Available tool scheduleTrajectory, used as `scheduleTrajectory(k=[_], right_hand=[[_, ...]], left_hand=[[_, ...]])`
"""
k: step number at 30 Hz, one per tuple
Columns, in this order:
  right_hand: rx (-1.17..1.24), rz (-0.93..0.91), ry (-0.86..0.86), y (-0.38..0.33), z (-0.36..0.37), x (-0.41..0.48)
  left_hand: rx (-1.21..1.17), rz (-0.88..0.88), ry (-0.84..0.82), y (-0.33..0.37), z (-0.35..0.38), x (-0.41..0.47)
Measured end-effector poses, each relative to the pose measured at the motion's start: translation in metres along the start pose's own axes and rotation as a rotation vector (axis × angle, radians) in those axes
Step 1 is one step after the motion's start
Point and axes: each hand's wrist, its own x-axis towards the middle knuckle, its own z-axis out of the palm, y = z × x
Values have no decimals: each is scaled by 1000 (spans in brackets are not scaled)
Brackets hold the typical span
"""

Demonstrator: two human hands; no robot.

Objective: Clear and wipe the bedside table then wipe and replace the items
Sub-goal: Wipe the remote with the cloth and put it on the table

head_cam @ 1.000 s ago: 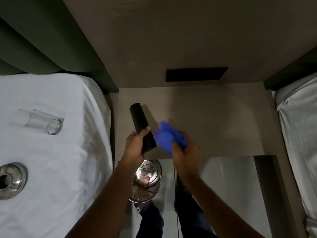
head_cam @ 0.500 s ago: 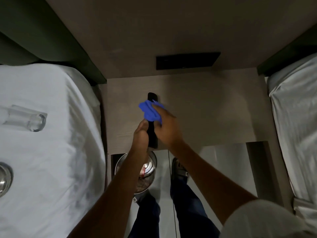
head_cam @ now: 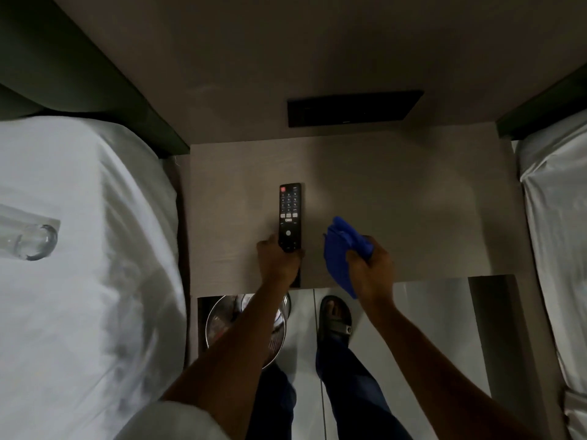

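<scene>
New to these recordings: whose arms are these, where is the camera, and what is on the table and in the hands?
No machine here: a person works with bare hands, filmed by one camera worn on the head, looking down. The left hand holds the near end of a black remote, buttons up, at the bedside table; whether it rests on the top is unclear. The right hand grips a blue cloth. A glass lies sideways on the white bed.

The left hand [head_cam: 279,262] is hiding the near end of the black remote control [head_cam: 289,217]; the clear drinking glass [head_cam: 28,241] is running off-frame.
</scene>
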Motion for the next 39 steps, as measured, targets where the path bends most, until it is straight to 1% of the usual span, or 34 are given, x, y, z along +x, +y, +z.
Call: scheduleTrajectory(k=[2,4,8,11,19,23,25,28,30,34,35,37,39], right_hand=[[-11,14,-23,10,-2,13],[-35,21,-34,21,-3,23],[-63,30,-72,29,-6,34],[-65,18,-80,27,-8,37],[-84,0,-85,20,-7,38],[-64,-11,-79,19,-5,35],[-52,-10,-62,17,-3,31],[-80,3,-16,9,3,22],[-81,21,-4,0,10,15],[10,58,-74,-19,36,2],[13,63,-83,-22,42,-1],[9,29,-92,-36,59,-16],[-17,-22,-59,-45,69,-29]], left_hand=[[120,9,114,-3,16,7],[197,12,168,-4,28,11],[317,74,169,-7,45,10],[389,57,171,-7,53,12],[303,6,197,-7,56,17],[280,8,184,-11,55,16],[275,11,213,-14,49,12],[318,82,343,-14,20,1],[343,157,465,-12,-11,-4],[336,406,753,-14,-89,-7],[344,441,803,-15,-109,-7],[366,406,942,-17,-165,-8],[333,284,1151,-16,-216,-6]])
